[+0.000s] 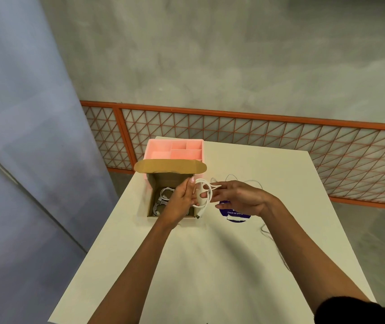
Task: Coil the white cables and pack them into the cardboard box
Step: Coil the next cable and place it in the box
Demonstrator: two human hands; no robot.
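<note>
Our left hand (183,198) pinches the thin white plastic cable (207,193), half-coiled just above the open brown cardboard box (151,195). Our right hand (240,197), fingers nearly straight, touches its loose loop. It looks light, limp and springy, so we'd grip across the gathered loops.

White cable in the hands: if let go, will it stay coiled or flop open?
Probably floppy: the thin white cable bends into small loops at the left hand. Likely light: its plug end dangles freely. It may loosen; coils in the brown cardboard box look slack.
</note>
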